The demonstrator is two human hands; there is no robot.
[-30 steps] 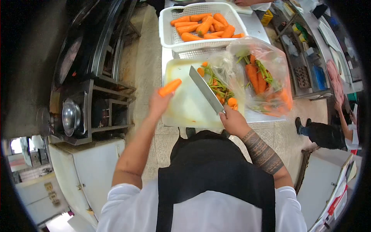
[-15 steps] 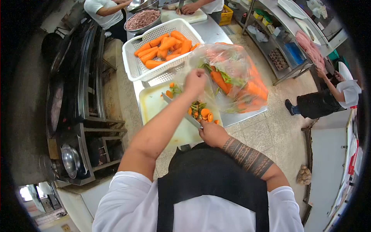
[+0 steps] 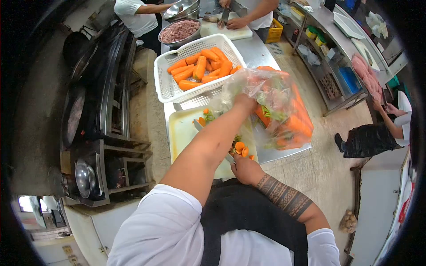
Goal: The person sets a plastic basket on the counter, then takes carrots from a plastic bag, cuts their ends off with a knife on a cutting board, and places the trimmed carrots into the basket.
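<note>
My left hand (image 3: 245,103) reaches into the mouth of a clear plastic bag (image 3: 277,82) of carrots with green tops. Its fingers are hidden by the bag and the wrist. Below it, my right hand (image 3: 246,169) is closed round the handle of a knife (image 3: 229,158). The knife lies slantwise low over a pale cutting board (image 3: 181,135), its blade partly covered by my left forearm. Cut carrot ends (image 3: 240,146) and green stem bits are on the board beside the blade.
A white perforated basket (image 3: 162,86) of trimmed carrots stands behind the board. Beyond it are a metal bowl of chopped meat (image 3: 179,32) and a co-worker's hand (image 3: 237,23) at another board. A stove (image 3: 111,88) runs along the left; another person (image 3: 377,137) stands right.
My left hand has moved from above the board's far edge, fingers curled, rightward into the bag. The right hand still grips the knife. The view has shifted a little.
</note>
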